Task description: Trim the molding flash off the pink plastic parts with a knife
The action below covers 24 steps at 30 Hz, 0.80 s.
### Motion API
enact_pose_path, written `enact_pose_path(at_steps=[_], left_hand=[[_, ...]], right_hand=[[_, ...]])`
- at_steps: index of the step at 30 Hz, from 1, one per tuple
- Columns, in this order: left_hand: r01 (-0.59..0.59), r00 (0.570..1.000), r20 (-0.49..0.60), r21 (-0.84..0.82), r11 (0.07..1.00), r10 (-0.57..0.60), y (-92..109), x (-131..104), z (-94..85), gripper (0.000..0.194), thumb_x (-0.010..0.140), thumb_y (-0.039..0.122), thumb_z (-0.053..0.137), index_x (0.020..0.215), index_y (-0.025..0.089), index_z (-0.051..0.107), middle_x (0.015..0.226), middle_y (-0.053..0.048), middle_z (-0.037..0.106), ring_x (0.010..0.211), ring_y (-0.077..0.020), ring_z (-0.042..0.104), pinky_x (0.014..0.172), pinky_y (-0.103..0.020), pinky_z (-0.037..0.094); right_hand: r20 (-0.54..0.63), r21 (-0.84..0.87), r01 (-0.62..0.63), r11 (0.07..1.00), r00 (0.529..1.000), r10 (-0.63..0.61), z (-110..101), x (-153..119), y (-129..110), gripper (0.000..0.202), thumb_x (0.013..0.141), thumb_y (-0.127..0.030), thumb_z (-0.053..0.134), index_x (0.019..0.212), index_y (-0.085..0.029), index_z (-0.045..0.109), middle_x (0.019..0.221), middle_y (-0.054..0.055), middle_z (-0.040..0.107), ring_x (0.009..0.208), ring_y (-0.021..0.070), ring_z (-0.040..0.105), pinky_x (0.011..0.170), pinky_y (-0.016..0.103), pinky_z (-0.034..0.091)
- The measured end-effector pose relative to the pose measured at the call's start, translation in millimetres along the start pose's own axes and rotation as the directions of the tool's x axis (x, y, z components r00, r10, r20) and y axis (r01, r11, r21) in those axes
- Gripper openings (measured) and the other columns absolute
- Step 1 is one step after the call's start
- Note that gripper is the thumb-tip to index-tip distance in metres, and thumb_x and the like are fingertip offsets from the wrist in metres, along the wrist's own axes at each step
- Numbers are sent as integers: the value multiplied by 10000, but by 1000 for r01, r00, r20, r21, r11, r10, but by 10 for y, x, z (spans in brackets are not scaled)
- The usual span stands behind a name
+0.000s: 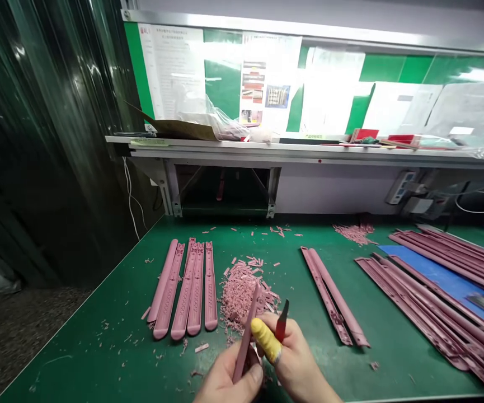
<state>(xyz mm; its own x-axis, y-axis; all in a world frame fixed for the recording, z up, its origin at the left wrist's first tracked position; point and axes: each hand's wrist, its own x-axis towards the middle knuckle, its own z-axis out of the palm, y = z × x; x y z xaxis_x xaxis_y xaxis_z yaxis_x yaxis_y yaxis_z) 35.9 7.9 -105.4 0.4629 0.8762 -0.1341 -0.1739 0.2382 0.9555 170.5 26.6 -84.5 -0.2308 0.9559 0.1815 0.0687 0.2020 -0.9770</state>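
Low in the middle, my left hand (229, 378) grips the near end of a long pink plastic part (245, 338), tilted upward over the table. My right hand (296, 358) is closed around a small knife (282, 322) with a red handle, its dark tip pointing up. Yellow tape (267, 340) wraps one finger of that hand, which lies against the part's right side. Just beyond both hands spreads a heap of pink trimmings (242, 291). Several similar pink parts (186, 296) lie side by side to the left of the heap.
Two pink strips (334, 296) lie right of the hands. Farther right, more long pink pieces (430, 313) rest partly on a blue sheet (443, 277). A scrap pile (355, 232) sits at the back. Above the green table (111, 347) runs a shelf (309, 150) with papers behind it.
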Motion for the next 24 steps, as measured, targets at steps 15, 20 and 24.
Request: enact_pose_path(at_steps=[15, 20, 24], left_hand=[[192, 932, -238, -315, 929, -274, 162, -484, -319, 463, 722, 388, 748, 1107, 187, 586, 730, -3, 650, 370, -55, 541, 327, -134, 367], [175, 954, -193, -264, 948, -230, 57, -508, -279, 359, 755, 413, 720, 1006, 167, 643, 687, -9, 645, 352, -20, 506, 342, -108, 333], [162, 959, -200, -196, 967, -201, -48, -515, -315, 444, 719, 471, 733, 1040, 174, 654, 668, -5, 635, 359, -26, 498, 350, -119, 315]], right_hand=[[32, -536, 225, 814, 969, -246, -315, -202, 93, 243, 893, -266, 566, 1114, -254, 666, 807, 27, 654, 708, 163, 572, 655, 265, 417], [47, -616, 236, 752, 964, -263, -296, -200, 89, 268, 878, -201, 553, 1097, -264, 694, 766, 34, 660, 669, 160, 579, 635, 264, 419], [109, -615, 259, 744, 963, -246, -342, -213, -18, 232, 903, -274, 546, 1062, -242, 712, 708, 33, 628, 617, 152, 545, 574, 258, 389]])
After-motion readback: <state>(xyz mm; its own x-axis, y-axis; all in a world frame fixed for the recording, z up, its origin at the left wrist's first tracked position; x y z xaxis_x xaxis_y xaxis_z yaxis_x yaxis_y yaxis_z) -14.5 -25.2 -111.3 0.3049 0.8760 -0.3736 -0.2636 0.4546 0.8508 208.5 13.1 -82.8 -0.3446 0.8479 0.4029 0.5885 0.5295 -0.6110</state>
